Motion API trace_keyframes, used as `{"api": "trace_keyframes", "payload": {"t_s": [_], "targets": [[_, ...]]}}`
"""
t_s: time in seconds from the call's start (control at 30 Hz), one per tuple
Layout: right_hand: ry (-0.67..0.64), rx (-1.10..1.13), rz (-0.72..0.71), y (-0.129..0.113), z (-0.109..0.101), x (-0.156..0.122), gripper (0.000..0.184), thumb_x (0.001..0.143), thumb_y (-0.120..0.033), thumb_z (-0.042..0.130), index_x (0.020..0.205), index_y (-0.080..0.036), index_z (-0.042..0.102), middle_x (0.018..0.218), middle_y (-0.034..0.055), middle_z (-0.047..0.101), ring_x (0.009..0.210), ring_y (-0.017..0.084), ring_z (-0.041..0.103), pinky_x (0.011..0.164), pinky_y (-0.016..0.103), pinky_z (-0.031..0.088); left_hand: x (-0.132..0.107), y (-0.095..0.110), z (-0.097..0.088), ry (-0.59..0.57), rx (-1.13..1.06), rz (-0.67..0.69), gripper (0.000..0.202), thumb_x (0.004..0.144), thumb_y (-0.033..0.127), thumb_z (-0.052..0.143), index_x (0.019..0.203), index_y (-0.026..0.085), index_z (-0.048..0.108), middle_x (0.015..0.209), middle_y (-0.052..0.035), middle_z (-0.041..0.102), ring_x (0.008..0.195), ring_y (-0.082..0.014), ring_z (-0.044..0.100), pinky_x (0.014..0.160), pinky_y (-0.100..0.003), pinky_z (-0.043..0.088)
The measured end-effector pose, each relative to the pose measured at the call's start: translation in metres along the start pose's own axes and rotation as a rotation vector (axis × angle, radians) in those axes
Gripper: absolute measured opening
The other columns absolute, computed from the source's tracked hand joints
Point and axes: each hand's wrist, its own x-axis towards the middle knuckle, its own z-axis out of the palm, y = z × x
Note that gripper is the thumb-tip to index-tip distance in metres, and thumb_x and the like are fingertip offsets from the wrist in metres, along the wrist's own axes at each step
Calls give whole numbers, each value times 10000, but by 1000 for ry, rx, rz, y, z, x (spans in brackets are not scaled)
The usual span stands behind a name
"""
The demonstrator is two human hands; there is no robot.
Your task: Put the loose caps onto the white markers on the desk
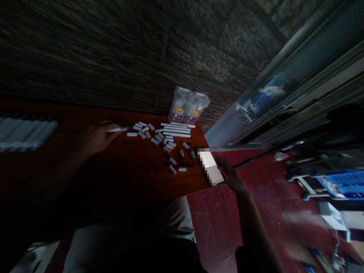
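My left hand (95,137) rests on the dark red table (127,170), its fingers closed round a white marker (118,129) that points right. Just right of it lie several loose white marker caps (159,140) and a few uncapped white markers (176,131) side by side. My right hand (231,176) hangs off the table's right edge and grips a lit phone (212,167) with a cable trailing down from it.
Two clear plastic marker boxes (189,106) stand at the table's back edge by the dark brick wall. A row of white markers (24,134) lies at the far left. A glass door and red floor with clutter are at the right.
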Motion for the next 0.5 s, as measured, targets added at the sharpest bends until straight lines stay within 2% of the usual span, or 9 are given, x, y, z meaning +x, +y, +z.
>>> {"api": "trace_keyframes", "payload": {"t_s": [0.17, 0.37, 0.5], "targets": [[-4, 90, 100, -9, 7, 23, 551, 816, -592, 676, 1193, -190, 694, 1257, 123, 724, 1156, 272, 691, 1000, 427, 556, 1, -4, 4, 10, 8, 5, 514, 1023, 478, 346, 1318, 200, 661, 1342, -82, 613, 1161, -255, 600, 1006, -396, 511], [50, 132, 164, -15, 23, 58, 645, 728, -641, 707, 1171, -175, 660, 1137, 136, 757, 1038, 257, 715, 824, 354, 577, -1, -3, 2, 25, -10, 29, 523, 1033, 484, 336, 1297, 174, 664, 1337, -94, 615, 1190, -254, 598, 1025, -390, 503], [48, 165, 155, -18, 31, 72, 663, 671, -616, 762, 1146, -170, 643, 1110, 133, 762, 1041, 248, 722, 868, 363, 576, -2, 1, -2, 13, -3, 13, 506, 1025, 459, 347, 1283, 173, 674, 1321, -87, 624, 1169, -262, 608, 1022, -399, 507]]}}
